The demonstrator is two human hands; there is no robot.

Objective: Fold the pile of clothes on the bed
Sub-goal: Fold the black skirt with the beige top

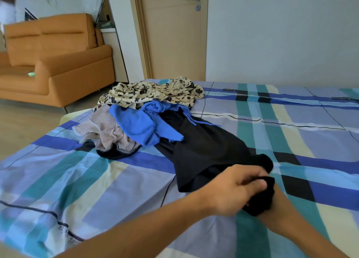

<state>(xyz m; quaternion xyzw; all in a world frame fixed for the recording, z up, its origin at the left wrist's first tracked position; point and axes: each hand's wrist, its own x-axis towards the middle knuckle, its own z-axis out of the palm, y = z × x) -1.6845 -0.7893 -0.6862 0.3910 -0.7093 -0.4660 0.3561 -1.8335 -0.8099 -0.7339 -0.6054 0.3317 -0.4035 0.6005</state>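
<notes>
Black garment (204, 151) is lying on the bed (77, 180), its long axis running from the far-left pile (136, 121) toward near right. Left hand (237, 188) is gripping its bunched near end, fingers curled. Right forearm (289, 217) is entering that bunch, which is hiding the right hand, so its grip cannot be told. Open sheet is lying near left and far right. Sheet lettering is showing too blurred to read.
</notes>
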